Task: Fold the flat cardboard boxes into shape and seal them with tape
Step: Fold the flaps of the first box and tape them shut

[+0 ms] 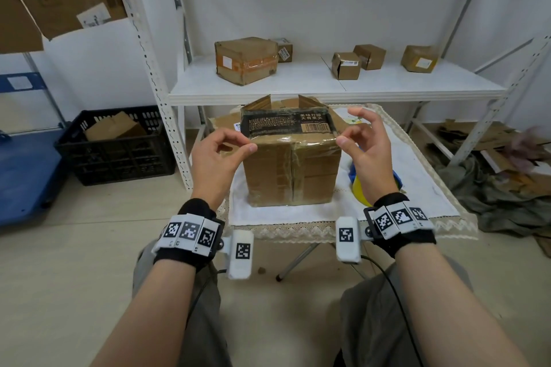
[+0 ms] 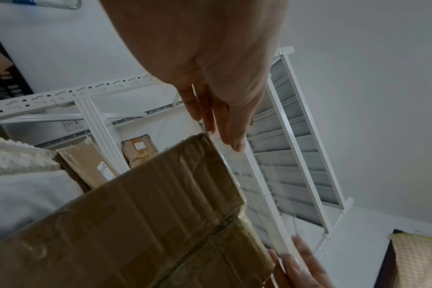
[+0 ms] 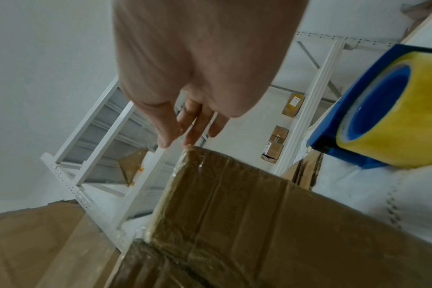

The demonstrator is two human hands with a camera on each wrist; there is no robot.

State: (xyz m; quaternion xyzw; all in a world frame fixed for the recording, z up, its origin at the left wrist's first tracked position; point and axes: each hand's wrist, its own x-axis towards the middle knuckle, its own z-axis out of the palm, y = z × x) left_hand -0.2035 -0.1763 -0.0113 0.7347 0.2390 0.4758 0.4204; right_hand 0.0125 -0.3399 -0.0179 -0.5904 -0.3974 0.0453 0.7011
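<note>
Both forearms reach in from the near edge, and each hand pinches one end of a clear tape strip [image 1: 295, 140] stretched level along the near top edge of the box [image 1: 292, 170]. Left hand [image 1: 219, 155] holds its end between thumb and forefinger at the box's left corner; right hand [image 1: 365, 143] does likewise at the right corner, its other fingers spread loose. That box stands on the cloth-covered tabletop [image 1: 417, 188], its far flaps still raised. Tape this thin looks limp, sticky and apt to crease or cling to itself, so the ends are the place to hold it, kept taut. Worn, already-taped cardboard looks light and fairly stiff, likely to shift under a hard press. A tape roll [image 3: 385, 118] sits just right of the box.
</note>
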